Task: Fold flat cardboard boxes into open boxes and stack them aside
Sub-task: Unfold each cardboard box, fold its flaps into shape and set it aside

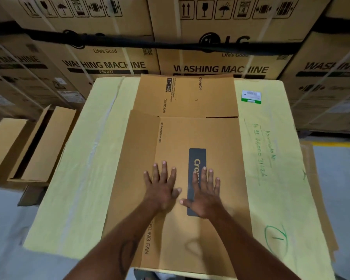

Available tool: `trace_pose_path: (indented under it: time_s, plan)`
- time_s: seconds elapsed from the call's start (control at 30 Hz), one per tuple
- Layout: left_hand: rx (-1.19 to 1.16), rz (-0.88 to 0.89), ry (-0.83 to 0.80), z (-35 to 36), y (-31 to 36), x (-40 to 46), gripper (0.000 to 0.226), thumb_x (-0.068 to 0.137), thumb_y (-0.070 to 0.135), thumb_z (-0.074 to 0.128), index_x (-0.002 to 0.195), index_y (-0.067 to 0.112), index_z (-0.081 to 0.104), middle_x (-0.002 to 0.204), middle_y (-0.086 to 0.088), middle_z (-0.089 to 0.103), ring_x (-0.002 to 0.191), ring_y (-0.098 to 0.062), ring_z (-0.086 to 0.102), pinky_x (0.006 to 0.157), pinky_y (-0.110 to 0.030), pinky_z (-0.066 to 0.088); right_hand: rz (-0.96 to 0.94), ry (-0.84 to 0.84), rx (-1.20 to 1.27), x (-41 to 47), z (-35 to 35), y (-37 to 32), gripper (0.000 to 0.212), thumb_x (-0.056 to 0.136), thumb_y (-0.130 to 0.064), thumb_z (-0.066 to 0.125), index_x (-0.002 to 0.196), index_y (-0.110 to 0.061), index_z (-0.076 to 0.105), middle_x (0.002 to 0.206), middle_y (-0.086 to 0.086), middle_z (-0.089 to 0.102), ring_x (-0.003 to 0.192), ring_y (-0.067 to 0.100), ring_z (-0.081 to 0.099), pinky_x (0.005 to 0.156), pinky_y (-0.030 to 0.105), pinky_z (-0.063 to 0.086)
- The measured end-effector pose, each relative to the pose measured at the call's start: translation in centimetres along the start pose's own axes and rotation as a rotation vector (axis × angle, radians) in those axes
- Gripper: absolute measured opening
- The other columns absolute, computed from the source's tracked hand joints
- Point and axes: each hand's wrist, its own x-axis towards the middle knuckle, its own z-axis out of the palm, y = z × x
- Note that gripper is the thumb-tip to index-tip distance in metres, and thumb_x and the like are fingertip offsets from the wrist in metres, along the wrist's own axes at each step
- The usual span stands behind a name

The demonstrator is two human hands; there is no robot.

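Observation:
A flat brown cardboard box point(220, 142) with a dark logo strip lies on a pale yellow work surface point(83, 168). Its far flaps point(186, 96) stretch away from me, printed with small text. My left hand point(162, 188) presses flat on the panel with fingers spread. Beside it my right hand point(205, 195) also lies flat, covering part of the dark strip. Neither hand curls round anything.
Folded open boxes point(42, 146) stand on the floor at the left. Large washing machine cartons point(220, 57) form a wall behind the surface. A green and white label point(251, 97) sticks to the surface's far right. Grey floor point(339, 178) lies to the right.

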Motion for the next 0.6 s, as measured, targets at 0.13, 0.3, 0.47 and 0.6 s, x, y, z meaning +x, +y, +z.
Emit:
trace_pose_path:
  time_s: [0.13,0.3,0.47,0.6]
  plan:
    - [-0.084,0.009,-0.013,1.0,-0.4,1.0,0.084,0.098,0.077,0.013,0.154,0.036,-0.035,0.152,-0.002,-0.055,0.138,-0.035,-0.052,0.114,-0.068,-0.024,0.009,0.026,-0.006,1.1,1.6,0.5,0.122,0.077,-0.096,0.025,0.161,-0.007,0.027,0.167,0.027,0.017,0.155,0.047,0.010,0.119,0.064,-0.002]
    - [-0.148,0.055,0.074,1.3,-1.3,0.2,0.085,0.098,0.079,0.023,0.157,0.041,-0.026,0.157,0.004,-0.049,0.141,-0.027,-0.050,0.114,-0.059,-0.028,0.018,0.067,-0.011,0.9,1.5,0.1,0.127,0.070,-0.096,0.019,0.159,-0.017,-0.024,0.161,0.015,-0.039,0.144,0.034,-0.045,0.114,0.059,-0.027]
    - [-0.178,0.054,0.075,-0.3,-3.1,0.0,0.082,0.099,0.066,0.045,0.163,0.045,-0.001,0.165,0.005,-0.033,0.153,-0.031,-0.032,0.122,-0.061,-0.011,0.021,-0.010,0.040,0.5,-0.1,0.7,0.118,0.086,-0.080,0.050,0.160,-0.026,-0.024,0.160,0.009,-0.044,0.147,0.032,-0.042,0.119,0.058,-0.020]
    - [-0.227,-0.163,0.112,0.8,-5.4,-1.8,0.083,0.091,0.082,0.038,0.158,0.055,-0.004,0.167,0.007,-0.032,0.151,-0.039,-0.033,0.117,-0.071,-0.008,0.192,0.154,0.016,-2.0,1.1,1.8,0.093,0.095,-0.079,0.024,0.164,-0.029,-0.011,0.169,0.006,-0.025,0.155,0.033,-0.023,0.121,0.063,-0.009]
